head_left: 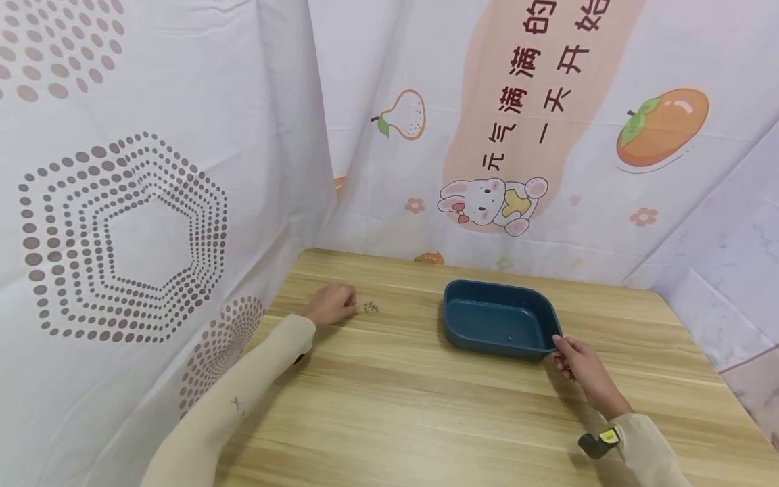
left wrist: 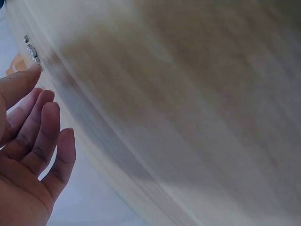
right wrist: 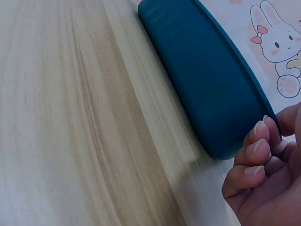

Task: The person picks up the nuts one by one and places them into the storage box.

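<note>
Pinching tray with right hand, held left hand loose beside silvery bits; apparently at pickup, likely needed fingertip pinch.

The right hand pinches the rim of a blue bin on the wood-grain worktop; behind it, a rabbit print shows.

A rabbit-printed white curtain hangs behind the wooden table.
</note>
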